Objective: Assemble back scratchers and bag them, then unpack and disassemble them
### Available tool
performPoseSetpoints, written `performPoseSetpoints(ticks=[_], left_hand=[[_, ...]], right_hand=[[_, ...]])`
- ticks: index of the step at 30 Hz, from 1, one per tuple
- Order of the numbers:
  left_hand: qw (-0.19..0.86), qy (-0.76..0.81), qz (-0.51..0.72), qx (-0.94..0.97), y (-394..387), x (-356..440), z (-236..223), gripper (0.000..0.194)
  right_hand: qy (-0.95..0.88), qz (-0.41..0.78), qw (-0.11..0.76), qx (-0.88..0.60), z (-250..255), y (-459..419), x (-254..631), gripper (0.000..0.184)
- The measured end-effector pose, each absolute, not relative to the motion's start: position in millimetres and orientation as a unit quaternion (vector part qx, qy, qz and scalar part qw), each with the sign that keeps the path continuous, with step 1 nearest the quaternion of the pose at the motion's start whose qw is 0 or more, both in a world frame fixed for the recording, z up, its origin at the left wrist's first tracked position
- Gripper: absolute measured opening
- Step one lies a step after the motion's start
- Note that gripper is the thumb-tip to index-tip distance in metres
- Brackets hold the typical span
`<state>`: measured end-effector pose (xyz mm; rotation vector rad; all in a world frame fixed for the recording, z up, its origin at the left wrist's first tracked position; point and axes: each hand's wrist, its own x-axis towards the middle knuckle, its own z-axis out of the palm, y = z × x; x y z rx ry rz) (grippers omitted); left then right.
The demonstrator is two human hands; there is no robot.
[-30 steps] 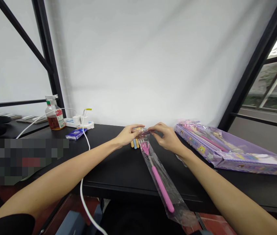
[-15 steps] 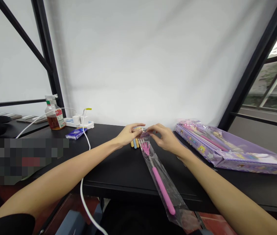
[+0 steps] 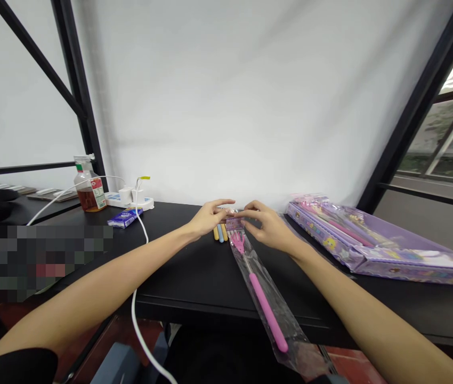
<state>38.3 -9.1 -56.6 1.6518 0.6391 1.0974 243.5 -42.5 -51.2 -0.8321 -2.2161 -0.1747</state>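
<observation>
A pink back scratcher (image 3: 267,312) with a hand-shaped head lies inside a clear plastic sleeve (image 3: 282,312). The handle end points toward me and sticks out past the table's front edge. At the sleeve's far end, my left hand (image 3: 207,220) pinches the top from the left. My right hand (image 3: 268,226) grips the same end from the right, thumb and fingers close together. Just below my left hand lie yellow and blue handles (image 3: 220,233), their far ends partly hidden by the fingers.
A purple box (image 3: 354,261) with more wrapped pieces sits at the right on the black table (image 3: 194,277). Toward the left are a bottle of brown liquid (image 3: 88,194), a blue packet (image 3: 124,217), a power strip (image 3: 146,202) and a white cable (image 3: 134,309) crossing the table edge.
My right fingers have shifted slightly at the sleeve's top, and more of its printed header shows between the hands. The back scratcher stays almost in place.
</observation>
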Motion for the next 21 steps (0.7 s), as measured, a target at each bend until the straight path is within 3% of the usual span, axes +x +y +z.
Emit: performPoseSetpoints(ticks=[6,9,16,21], left_hand=[[0.47,0.264,0.447,0.714,-8,36,-59,0.05],[0.437,0.268,0.441,0.737,-5,34,-63,0.064],[0.359,0.356,0.396,0.766,-2,33,-65,0.021],[0.367,0.333,0.46,0.737,-4,35,-61,0.015]], right_hand=[[-0.789,-0.044,0.454,-0.411,-44,-41,249,0.012],[-0.778,0.011,0.407,-0.479,-42,-41,252,0.013],[-0.816,0.238,0.133,-0.509,-41,-46,255,0.052],[-0.797,0.356,0.117,-0.474,-44,-48,250,0.051]])
